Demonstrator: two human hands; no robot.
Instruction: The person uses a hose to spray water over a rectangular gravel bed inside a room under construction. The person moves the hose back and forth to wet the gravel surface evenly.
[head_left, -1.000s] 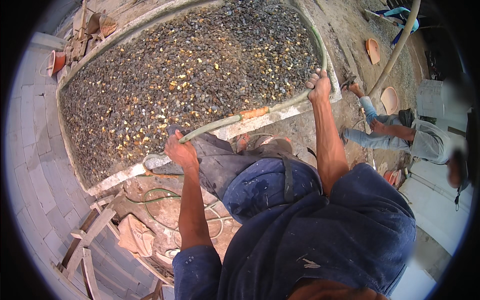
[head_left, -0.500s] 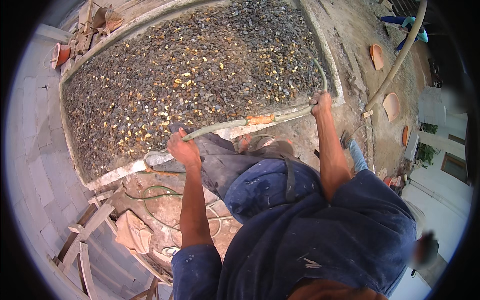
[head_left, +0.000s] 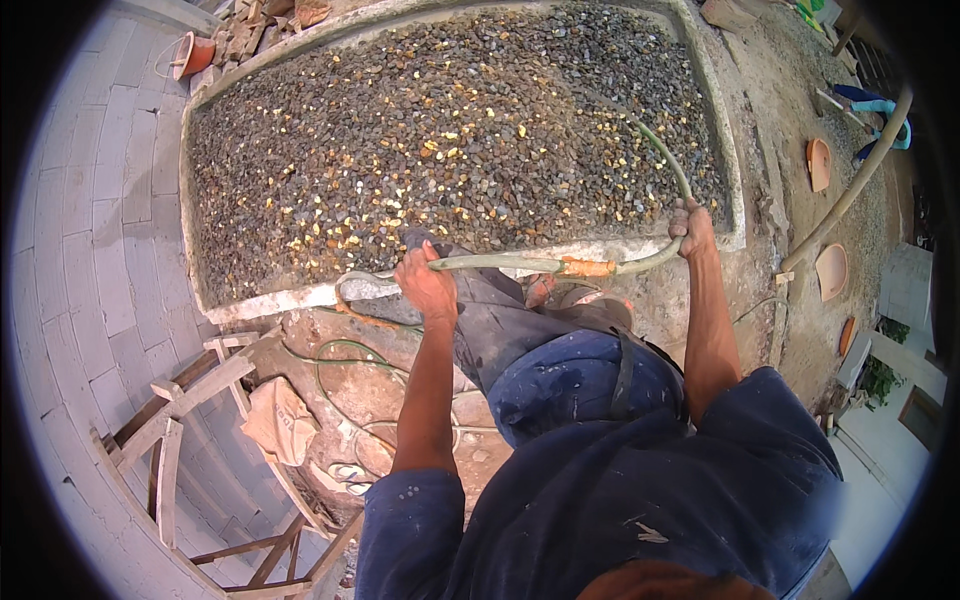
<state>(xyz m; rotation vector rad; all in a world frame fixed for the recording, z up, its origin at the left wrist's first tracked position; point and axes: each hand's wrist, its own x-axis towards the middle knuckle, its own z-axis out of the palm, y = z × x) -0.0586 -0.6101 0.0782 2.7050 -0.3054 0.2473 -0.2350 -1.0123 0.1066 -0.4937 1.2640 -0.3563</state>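
A pale green hose [head_left: 490,262] runs between my two hands, with an orange wrapped joint [head_left: 587,268] partway along it. My left hand [head_left: 426,280] is closed round the hose near the front edge of a bed of wet gravel [head_left: 450,140]. At the bed's right front corner my right hand [head_left: 694,228] grips the hose close to its end, which points up over the stones. A thin stream seems to leave that end toward the gravel, though it is faint. One of my legs reaches to the bed's front edge beneath the hose.
A low concrete rim [head_left: 737,190] borders the gravel. Looped hose [head_left: 345,362], a beige sack [head_left: 280,420] and a wooden frame [head_left: 190,400] lie at lower left. A grey block wall [head_left: 100,230] stands left. An orange bucket [head_left: 192,54], shallow pans [head_left: 831,272] and a long pole [head_left: 850,190] are farther off.
The view has shifted, so the bed and both hands sit farther right and lower. The hose end bends more toward the upper left over the gravel. Both hands keep their grip.
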